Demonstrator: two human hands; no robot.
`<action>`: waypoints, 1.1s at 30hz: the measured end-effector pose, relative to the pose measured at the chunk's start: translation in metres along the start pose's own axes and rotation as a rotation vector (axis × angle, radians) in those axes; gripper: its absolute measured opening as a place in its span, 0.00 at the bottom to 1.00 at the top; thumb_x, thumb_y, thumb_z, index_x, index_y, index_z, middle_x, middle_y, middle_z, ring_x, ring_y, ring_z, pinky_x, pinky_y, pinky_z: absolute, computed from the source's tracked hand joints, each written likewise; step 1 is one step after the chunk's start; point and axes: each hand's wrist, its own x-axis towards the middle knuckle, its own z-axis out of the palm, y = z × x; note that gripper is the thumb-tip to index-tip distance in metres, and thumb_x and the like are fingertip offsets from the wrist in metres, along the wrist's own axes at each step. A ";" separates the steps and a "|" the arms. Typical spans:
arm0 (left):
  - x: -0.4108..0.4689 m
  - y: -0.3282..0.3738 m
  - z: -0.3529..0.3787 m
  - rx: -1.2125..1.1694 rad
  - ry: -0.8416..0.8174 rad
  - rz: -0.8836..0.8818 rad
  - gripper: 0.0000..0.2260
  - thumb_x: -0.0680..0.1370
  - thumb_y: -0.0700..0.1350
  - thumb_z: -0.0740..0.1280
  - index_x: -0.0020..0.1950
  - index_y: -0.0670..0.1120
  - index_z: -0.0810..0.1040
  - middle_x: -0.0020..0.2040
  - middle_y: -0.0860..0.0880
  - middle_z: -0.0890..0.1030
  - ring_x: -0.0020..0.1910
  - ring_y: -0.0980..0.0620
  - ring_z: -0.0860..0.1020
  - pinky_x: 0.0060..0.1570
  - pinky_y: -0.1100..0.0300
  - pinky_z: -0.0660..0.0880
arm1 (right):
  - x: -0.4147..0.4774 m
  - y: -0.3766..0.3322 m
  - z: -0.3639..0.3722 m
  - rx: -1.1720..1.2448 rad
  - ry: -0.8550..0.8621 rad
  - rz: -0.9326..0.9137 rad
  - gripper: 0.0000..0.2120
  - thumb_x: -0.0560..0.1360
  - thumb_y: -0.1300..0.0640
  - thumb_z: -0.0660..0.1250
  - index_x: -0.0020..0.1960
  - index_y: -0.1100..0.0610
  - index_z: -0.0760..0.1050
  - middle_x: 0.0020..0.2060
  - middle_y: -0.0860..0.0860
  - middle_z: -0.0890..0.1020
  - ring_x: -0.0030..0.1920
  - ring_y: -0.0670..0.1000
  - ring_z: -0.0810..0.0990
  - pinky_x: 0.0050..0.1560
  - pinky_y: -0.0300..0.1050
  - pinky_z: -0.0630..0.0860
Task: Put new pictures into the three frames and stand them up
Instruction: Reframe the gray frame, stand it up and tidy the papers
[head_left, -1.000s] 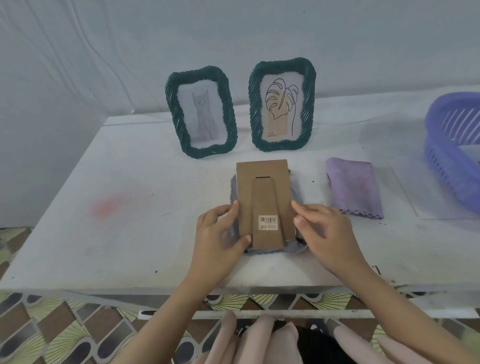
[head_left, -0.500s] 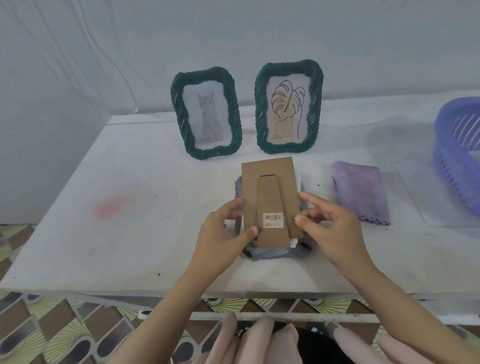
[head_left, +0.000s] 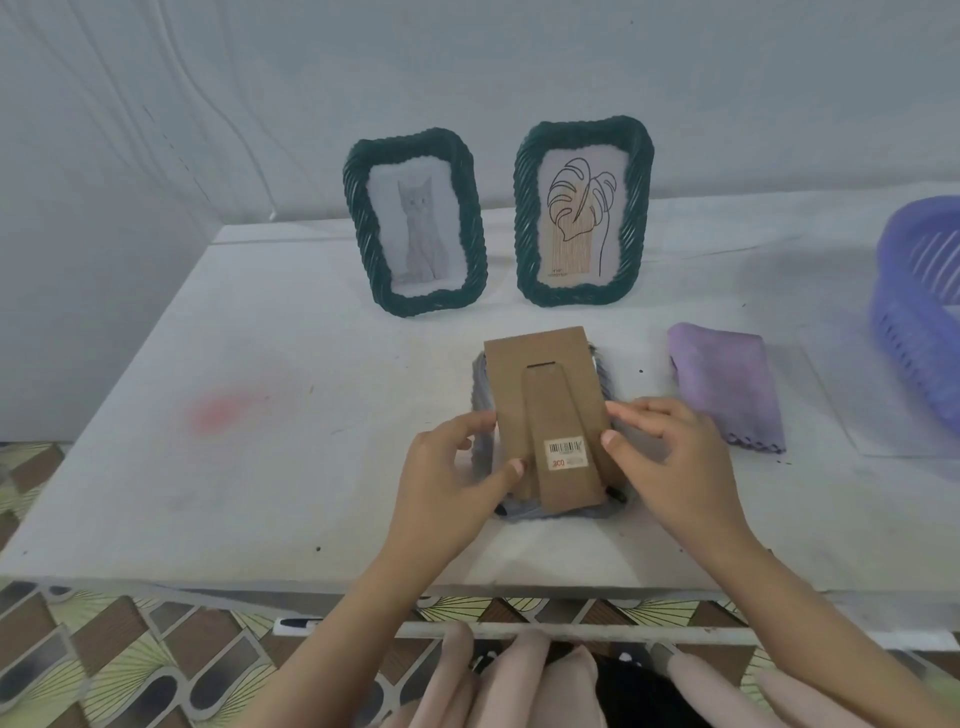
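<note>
Frame backing (head_left: 545, 395) sits pinched at its side edges between left hand (head_left: 447, 483) and right hand (head_left: 675, 467).

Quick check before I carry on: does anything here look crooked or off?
Yes. The cardboard backing, pinched by the left hand and right hand, lies skewed over the face-down grey frame, its top overhanging the rim. A pink stain marks the table at left.

The flat white table (head_left: 260, 493) is carrying a grey woven frame (head_left: 482, 395), lying face down between the left hand (head_left: 447, 478) and the right hand (head_left: 670, 467). Beyond the hands, a dark green woven frame holding a cat drawing (head_left: 415, 228) and a matching frame holding a leaf drawing (head_left: 582, 213) are standing upright. A folded purple cloth (head_left: 727, 384) is lying just right of the right hand, and a purple plastic basket (head_left: 914, 312) is sitting farther right.
</note>
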 end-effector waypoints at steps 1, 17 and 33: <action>0.000 0.002 0.000 -0.027 0.006 -0.003 0.18 0.69 0.45 0.74 0.52 0.62 0.74 0.48 0.64 0.78 0.47 0.66 0.73 0.44 0.73 0.66 | 0.000 -0.001 0.000 0.026 -0.005 -0.006 0.15 0.71 0.57 0.70 0.58 0.48 0.78 0.47 0.41 0.79 0.49 0.39 0.73 0.52 0.34 0.67; 0.015 -0.026 -0.068 -0.060 0.180 -0.075 0.18 0.68 0.43 0.75 0.55 0.57 0.79 0.48 0.53 0.81 0.38 0.63 0.75 0.37 0.71 0.69 | 0.023 -0.056 0.061 0.108 -0.285 -0.105 0.22 0.71 0.57 0.69 0.64 0.46 0.73 0.36 0.42 0.80 0.35 0.43 0.72 0.41 0.32 0.69; 0.009 -0.068 -0.101 0.455 0.125 -0.143 0.18 0.73 0.47 0.69 0.63 0.53 0.76 0.71 0.48 0.66 0.70 0.47 0.59 0.67 0.55 0.58 | 0.021 -0.073 0.112 -0.327 -0.388 -0.460 0.16 0.75 0.52 0.62 0.62 0.49 0.75 0.48 0.49 0.75 0.52 0.51 0.70 0.51 0.41 0.58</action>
